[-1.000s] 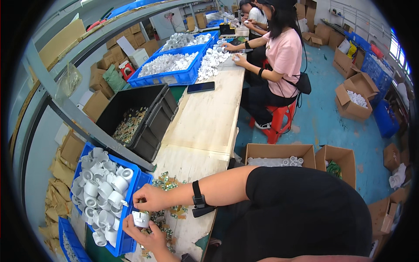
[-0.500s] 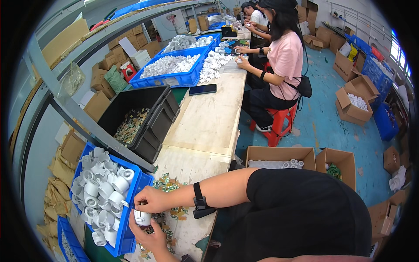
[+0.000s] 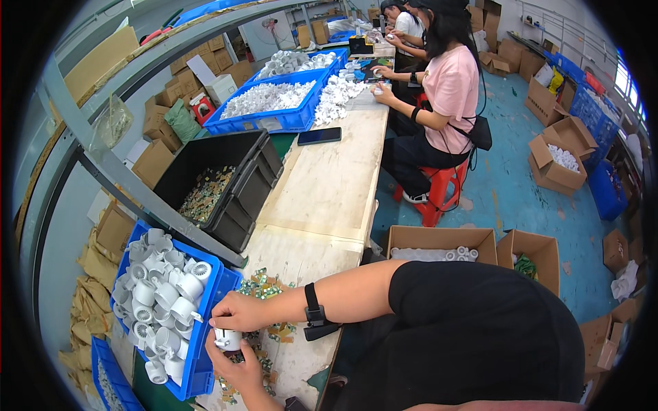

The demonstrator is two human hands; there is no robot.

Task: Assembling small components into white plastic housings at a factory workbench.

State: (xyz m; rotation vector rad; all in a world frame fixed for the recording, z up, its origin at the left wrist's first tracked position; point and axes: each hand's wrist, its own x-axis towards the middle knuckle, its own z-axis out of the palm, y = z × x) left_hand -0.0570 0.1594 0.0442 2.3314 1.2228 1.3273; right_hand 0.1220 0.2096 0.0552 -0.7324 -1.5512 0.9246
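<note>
A worker's two hands meet over the near end of a long wooden desk (image 3: 322, 198). The left hand (image 3: 236, 366) cradles a small white plastic fitting (image 3: 227, 338) from below, its fingers curled closed around the part, while the right hand (image 3: 236, 314) comes down on it from above, fingertips pinched together at the fitting's top edge. What, if anything, sits between those fingertips is too small to tell. The fitting is held just above the desk's front corner, right beside the rim of a blue crate (image 3: 205, 322) heaped with matching white fittings (cup-shaped, many with a slotted face). A black wristband (image 3: 314, 316) circles the right forearm, whose sleeve is black.

Scattered on the desk around the hands lies a loose pile of small green-and-tan pieces (image 3: 264, 288). Further along the desk stands a black bin (image 3: 236, 171) with more such pieces in its bottom, then a dark phone (image 3: 319, 135) lying flat, then a second blue crate (image 3: 274, 113) filled with white parts. At the far end a person in a pink shirt (image 3: 451, 89) sits on a red stool (image 3: 439, 192), hands among white parts spread over the desk. Open cardboard boxes (image 3: 439, 243) stand on the blue-green floor to the worker's right.
</note>
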